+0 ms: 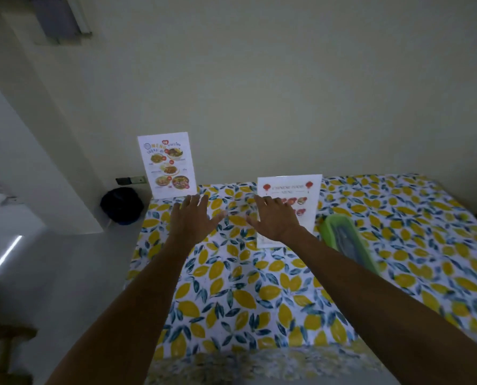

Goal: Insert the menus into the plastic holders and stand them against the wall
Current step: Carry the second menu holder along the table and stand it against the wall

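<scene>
Both my hands are open and flat, holding nothing: my left hand (194,218) is just in front of the first menu (167,164), standing at the wall (259,93), my right hand (273,220) is over the second menu (290,190). A careless left-hand nudge could topple the standing one. The second could slide on the tablecloth (245,295) toward the green tray (342,240) if I grab sloppily.

Two bare forearms are seen, with no sleeves, watch or rings worn. The left hand (194,218) and right hand (276,218) are ungloved.
</scene>
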